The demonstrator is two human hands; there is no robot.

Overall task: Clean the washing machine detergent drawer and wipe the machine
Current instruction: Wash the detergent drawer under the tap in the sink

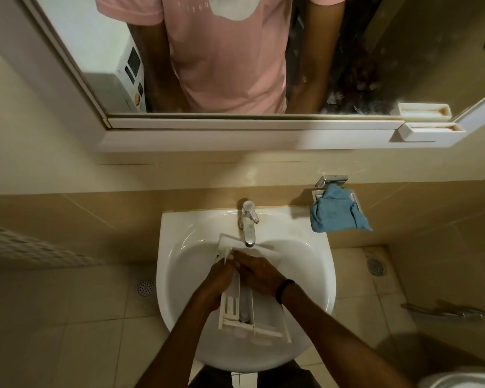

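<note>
Left hand (217, 278) grips the drawer (266, 317) (white, over sink (319, 247)); right hand (259, 273) touches it.

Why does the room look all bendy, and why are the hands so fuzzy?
Head view: the wide lens bends straight lines, so the mirror frame slants and the wall tiles curve toward the edges. Head view: the left hand and right hand on the drawer look smeared, probably from moving. Head view: the light is dim and yellowish, with bright gleams on the tap and sink.
</note>
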